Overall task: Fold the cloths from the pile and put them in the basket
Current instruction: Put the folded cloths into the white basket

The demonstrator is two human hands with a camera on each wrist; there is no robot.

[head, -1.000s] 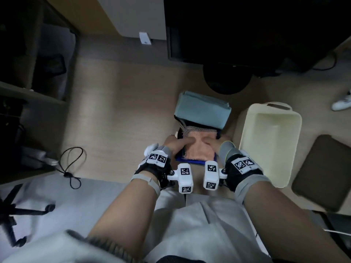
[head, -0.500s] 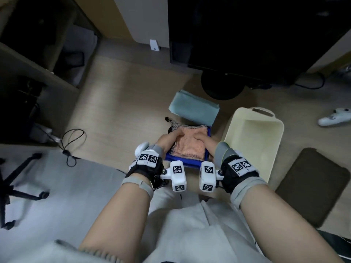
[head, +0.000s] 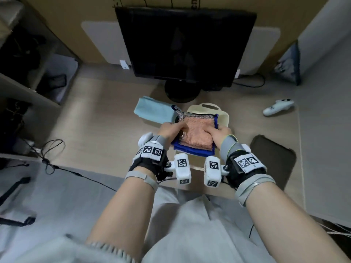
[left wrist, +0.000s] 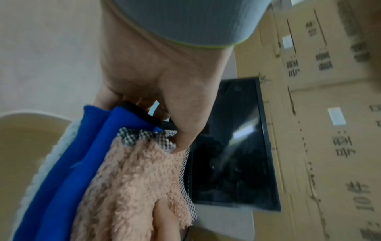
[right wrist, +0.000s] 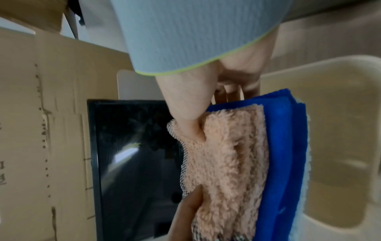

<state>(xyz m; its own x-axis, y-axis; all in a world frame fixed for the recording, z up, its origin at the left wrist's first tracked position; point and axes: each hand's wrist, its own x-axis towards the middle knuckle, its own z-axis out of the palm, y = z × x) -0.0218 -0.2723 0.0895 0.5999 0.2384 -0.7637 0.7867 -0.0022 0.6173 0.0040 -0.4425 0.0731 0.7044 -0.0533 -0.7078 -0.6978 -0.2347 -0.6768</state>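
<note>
Gripping a folded stack of cloths [head: 195, 136] from both sides, the left hand [head: 169, 130] and right hand [head: 221, 132] curl their fingers [right wrist: 233, 93] round it above the cream basket [head: 225, 115].

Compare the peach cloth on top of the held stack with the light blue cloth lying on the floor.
The peach cloth is shaggy and fluffy; the light blue cloth looks smooth and flat. The peach cloth is gripped from both sides by the left hand and right hand, on top of blue cloth, above the basket; the light blue cloth lies untouched on the floor beside the basket. Both are folded.
</note>
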